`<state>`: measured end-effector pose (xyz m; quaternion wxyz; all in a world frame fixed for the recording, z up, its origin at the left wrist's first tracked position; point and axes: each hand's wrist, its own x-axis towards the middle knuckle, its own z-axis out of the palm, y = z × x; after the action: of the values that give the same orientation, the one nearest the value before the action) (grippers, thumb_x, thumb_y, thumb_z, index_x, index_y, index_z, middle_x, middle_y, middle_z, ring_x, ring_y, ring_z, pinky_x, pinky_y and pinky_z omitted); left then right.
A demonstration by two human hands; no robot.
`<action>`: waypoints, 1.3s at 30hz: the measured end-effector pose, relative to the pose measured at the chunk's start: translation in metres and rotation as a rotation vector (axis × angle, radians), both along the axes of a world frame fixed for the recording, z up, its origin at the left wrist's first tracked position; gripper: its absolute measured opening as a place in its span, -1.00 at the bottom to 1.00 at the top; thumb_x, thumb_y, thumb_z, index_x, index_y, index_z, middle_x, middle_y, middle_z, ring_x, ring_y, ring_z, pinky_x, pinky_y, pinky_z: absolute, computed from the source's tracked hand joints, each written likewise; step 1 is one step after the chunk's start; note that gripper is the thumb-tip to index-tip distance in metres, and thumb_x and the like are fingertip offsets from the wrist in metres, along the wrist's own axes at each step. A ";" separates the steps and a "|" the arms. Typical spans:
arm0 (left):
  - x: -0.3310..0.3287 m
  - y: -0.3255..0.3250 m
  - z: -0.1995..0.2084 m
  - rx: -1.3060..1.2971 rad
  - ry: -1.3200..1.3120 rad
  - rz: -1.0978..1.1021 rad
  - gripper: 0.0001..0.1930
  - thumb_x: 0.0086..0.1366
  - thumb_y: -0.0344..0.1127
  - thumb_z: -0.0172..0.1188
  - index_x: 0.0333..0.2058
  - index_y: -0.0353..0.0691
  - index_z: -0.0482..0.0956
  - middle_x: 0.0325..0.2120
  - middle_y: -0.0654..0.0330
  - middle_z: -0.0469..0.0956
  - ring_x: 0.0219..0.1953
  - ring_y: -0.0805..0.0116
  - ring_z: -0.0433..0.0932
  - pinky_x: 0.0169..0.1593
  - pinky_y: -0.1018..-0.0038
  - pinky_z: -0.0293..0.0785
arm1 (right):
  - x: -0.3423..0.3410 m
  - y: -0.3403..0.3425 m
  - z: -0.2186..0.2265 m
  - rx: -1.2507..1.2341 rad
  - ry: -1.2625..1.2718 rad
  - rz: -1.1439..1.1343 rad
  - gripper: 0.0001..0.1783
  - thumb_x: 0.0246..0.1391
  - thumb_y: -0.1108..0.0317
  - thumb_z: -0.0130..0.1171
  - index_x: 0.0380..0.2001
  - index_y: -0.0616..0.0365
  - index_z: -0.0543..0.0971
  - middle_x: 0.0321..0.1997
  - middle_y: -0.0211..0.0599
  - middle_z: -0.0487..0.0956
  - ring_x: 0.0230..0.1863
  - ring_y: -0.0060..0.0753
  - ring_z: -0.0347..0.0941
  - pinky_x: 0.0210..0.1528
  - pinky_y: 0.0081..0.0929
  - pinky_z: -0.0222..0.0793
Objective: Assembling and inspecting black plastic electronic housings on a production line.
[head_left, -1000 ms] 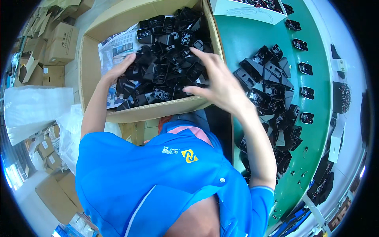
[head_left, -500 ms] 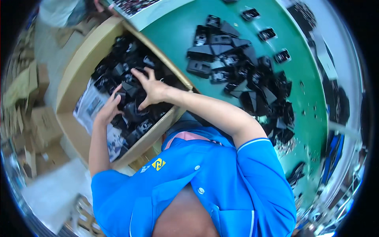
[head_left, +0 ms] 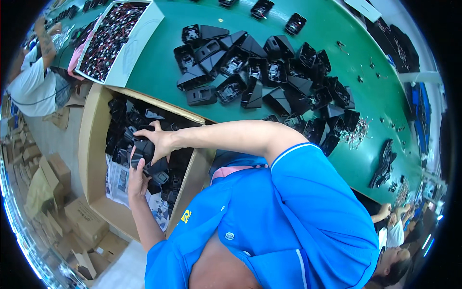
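Several black housings (head_left: 143,148) lie clasped between the right hand (head_left: 163,141) and left hand (head_left: 138,183), both half-curled.

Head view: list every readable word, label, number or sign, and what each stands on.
Blue shirt: yellow emblem; no legible words.
Printed paper in the open carton: too small to read.
Lower-left carton: print, too small and blurred.
Black parts: no readable print.
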<state>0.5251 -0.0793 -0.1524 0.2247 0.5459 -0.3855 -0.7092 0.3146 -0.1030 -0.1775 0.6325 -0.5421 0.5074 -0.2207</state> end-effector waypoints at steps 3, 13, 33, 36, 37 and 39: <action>0.001 -0.003 0.010 -0.033 -0.008 0.061 -0.21 0.32 -0.07 0.33 0.44 0.04 0.14 0.28 -0.06 0.30 0.17 0.00 0.40 0.13 0.02 0.41 | 0.001 -0.003 0.010 -0.006 -0.043 -0.002 0.34 -0.48 0.43 0.64 0.41 -0.41 0.10 0.42 0.16 -0.22 0.29 0.44 0.10 -0.27 -0.12 0.75; -0.067 -0.055 0.130 -0.502 -0.125 -0.187 -0.20 0.27 -0.11 0.36 0.40 -0.15 0.21 0.24 -0.03 0.36 0.16 0.10 0.43 0.20 0.27 0.36 | -0.073 -0.016 0.112 -0.475 -0.133 -0.179 0.28 -0.44 0.39 0.64 0.40 -0.11 0.12 0.38 0.22 -0.06 0.27 0.41 0.15 0.30 -0.08 0.39; -0.332 -0.079 0.138 -0.906 -0.317 -0.712 -0.30 0.23 0.15 0.36 0.29 0.09 0.42 0.15 0.07 0.37 0.11 0.10 0.46 0.16 0.28 0.44 | -0.299 0.072 0.136 -0.478 0.201 -0.655 0.02 -0.13 0.29 0.48 0.42 -0.12 0.21 0.42 0.17 0.07 0.37 0.27 0.15 0.41 0.05 0.18; -0.330 -0.072 0.122 -1.027 -0.408 -0.640 -0.32 0.23 0.13 0.36 0.28 0.08 0.44 0.22 0.08 0.30 0.16 0.09 0.43 0.20 0.24 0.42 | -0.305 0.078 0.131 -0.457 0.259 -0.661 -0.15 -0.09 0.37 0.42 0.33 -0.03 0.35 0.35 0.14 0.21 0.32 0.16 0.26 0.38 -0.05 0.26; -0.331 -0.071 0.119 -1.066 -0.436 -0.617 -0.33 0.23 0.13 0.36 0.27 0.08 0.44 0.24 0.08 0.28 0.18 0.08 0.41 0.21 0.23 0.42 | -0.308 0.080 0.130 -0.449 0.280 -0.665 -0.21 -0.08 0.39 0.40 0.29 0.00 0.40 0.32 0.12 0.26 0.31 0.12 0.30 0.37 -0.09 0.28; -0.334 -0.068 0.110 -1.116 -0.460 -0.590 -0.33 0.23 0.12 0.36 0.27 0.08 0.45 0.24 0.08 0.27 0.19 0.07 0.40 0.22 0.21 0.41 | -0.315 0.087 0.131 -0.450 0.258 -0.662 -0.25 -0.07 0.41 0.39 0.26 0.02 0.43 0.28 0.09 0.31 0.28 0.09 0.34 0.35 -0.12 0.31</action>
<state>0.1911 -0.1469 -0.0425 0.1818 0.3569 -0.8655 -0.3008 -0.0003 -0.0162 -0.0464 0.3246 -0.4974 0.6685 -0.4475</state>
